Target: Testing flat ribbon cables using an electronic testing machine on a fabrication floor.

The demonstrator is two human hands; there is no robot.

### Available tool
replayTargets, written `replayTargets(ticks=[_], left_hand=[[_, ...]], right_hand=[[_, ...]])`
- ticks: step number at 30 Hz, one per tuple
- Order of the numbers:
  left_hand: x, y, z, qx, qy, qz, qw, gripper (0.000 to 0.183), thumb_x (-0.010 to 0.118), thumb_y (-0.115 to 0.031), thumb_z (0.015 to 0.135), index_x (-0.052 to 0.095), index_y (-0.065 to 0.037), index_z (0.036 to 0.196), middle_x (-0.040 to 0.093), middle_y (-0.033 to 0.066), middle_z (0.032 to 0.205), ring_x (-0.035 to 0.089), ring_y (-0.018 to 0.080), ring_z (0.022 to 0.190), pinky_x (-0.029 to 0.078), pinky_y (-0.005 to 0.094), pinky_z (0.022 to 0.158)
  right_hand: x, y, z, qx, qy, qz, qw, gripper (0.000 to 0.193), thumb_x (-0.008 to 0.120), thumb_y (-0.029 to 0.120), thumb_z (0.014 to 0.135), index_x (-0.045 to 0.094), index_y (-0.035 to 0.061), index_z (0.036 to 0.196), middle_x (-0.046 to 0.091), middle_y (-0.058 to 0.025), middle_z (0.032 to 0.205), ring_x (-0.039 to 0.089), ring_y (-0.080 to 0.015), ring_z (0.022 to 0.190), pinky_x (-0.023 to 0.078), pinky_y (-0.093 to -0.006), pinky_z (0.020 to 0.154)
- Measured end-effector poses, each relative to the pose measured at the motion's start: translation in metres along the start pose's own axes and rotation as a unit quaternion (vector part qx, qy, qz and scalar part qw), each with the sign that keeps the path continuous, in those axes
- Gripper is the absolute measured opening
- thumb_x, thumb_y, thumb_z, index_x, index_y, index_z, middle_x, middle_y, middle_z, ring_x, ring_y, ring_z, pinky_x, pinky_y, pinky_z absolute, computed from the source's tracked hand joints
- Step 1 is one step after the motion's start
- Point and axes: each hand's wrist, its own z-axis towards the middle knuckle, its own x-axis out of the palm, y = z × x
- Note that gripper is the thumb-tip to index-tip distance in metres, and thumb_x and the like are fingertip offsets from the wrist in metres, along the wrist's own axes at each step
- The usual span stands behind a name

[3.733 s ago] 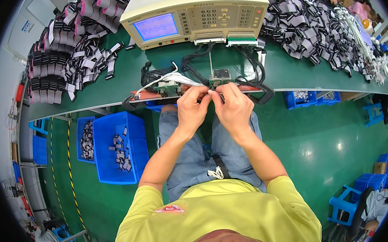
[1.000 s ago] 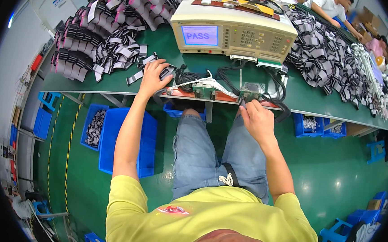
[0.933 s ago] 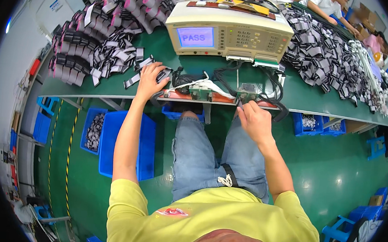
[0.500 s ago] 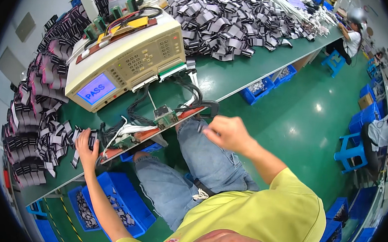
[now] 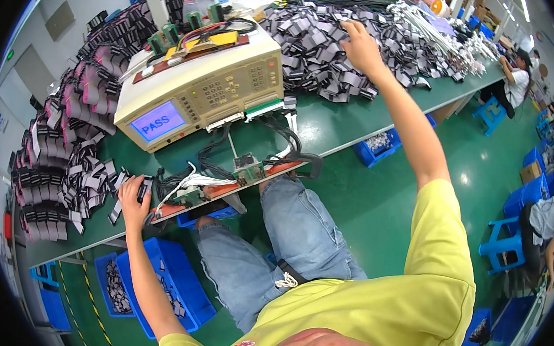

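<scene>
Beside the black cable ends at the left of the bench, my left hand [image 5: 134, 203] has its thumb and fingers closed around a short ribbon cable [image 5: 145, 188] with a dark connector. Loose ribbon cables [image 5: 90, 182] lie left of it. My right hand [image 5: 363, 49] is stretched out over a large heap of short grey ribbon cables [image 5: 320, 54] with black connectors, its thumb and fingers apart and nothing visible in them. Between the hands stands a beige tester [image 5: 195, 96] with a lit screen, wired to a test fixture [image 5: 248, 171] at the bench edge.
Bundled ribbon cables [image 5: 41, 189] are stacked along the left. Blue bins [image 5: 169, 294] with small parts stand below the bench, another bin [image 5: 378, 148] under its right side. White cables [image 5: 422, 25] lie farther back. Other people [image 5: 518, 80] sit at the far right.
My right hand has gone from near the fixture's right end out to the cable heap. My left hand stays by the cable ends. The whole view has shifted slightly.
</scene>
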Motion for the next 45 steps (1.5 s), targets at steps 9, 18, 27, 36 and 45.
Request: replayTargets(ticks=[9, 18, 27, 36, 45], left_hand=[[-0.006, -0.003, -0.006, 0.017, -0.027, -0.064, 0.997, 0.037, 0.074, -0.007, 0.088, 0.07, -0.007, 0.125, 0.072, 0.0119, 0.122, 0.064, 0.0326, 0.12, 0.038, 0.0487, 0.116], [-0.023, -0.009, 0.043, -0.12, 0.106, -0.144, 0.976, 0.055, 0.078, -0.004, 0.077, 0.069, -0.008, 0.131, 0.071, 0.0104, 0.108, 0.066, 0.0231, 0.104, 0.052, 0.0362, 0.096], [-0.038, -0.001, 0.042, -0.185, 0.016, -0.25, 0.95, 0.022, 0.077, -0.005, 0.083, 0.071, -0.001, 0.104, 0.074, 0.0048, 0.097, 0.067, 0.0143, 0.09, 0.053, 0.0297, 0.084], [-0.055, 0.001, 0.033, -0.284, -0.185, -0.461, 0.82, 0.018, 0.07, -0.013, 0.103, 0.065, -0.004, 0.117, 0.071, -0.0008, 0.098, 0.065, 0.0075, 0.084, 0.052, 0.0244, 0.075], [-0.06, -0.21, 0.001, -0.263, 0.067, -0.602, 0.751, 0.017, 0.067, -0.001, 0.099, 0.063, -0.001, 0.116, 0.073, 0.0071, 0.102, 0.071, 0.0128, 0.077, 0.062, 0.0296, 0.066]], right_hand=[[-0.036, 0.141, -0.166, 0.067, -0.006, 0.239, 0.969, 0.021, 0.074, -0.001, 0.089, 0.069, 0.004, 0.109, 0.067, -0.012, 0.117, 0.07, -0.0167, 0.073, 0.058, -0.0301, 0.064], [0.018, 0.146, -0.192, 0.126, 0.03, 0.184, 0.974, 0.009, 0.071, 0.008, 0.092, 0.069, 0.0039, 0.099, 0.067, -0.0117, 0.091, 0.066, -0.029, 0.065, 0.052, -0.0393, 0.059], [0.017, 0.148, -0.198, 0.079, 0.017, 0.178, 0.981, 0.006, 0.071, 0.003, 0.092, 0.068, 0.0045, 0.098, 0.066, -0.0071, 0.089, 0.058, -0.0206, 0.06, 0.048, -0.0342, 0.057], [0.018, 0.15, -0.199, 0.086, 0.016, 0.163, 0.983, 0.007, 0.071, 0.003, 0.092, 0.069, 0.0045, 0.098, 0.066, -0.0067, 0.088, 0.057, -0.0197, 0.06, 0.047, -0.0335, 0.058], [-0.075, 0.257, -0.197, 0.072, 0.032, 0.44, 0.894, 0.021, 0.079, 0.006, 0.087, 0.071, 0.0023, 0.105, 0.072, -0.0113, 0.096, 0.068, -0.0209, 0.08, 0.054, -0.0314, 0.07]])
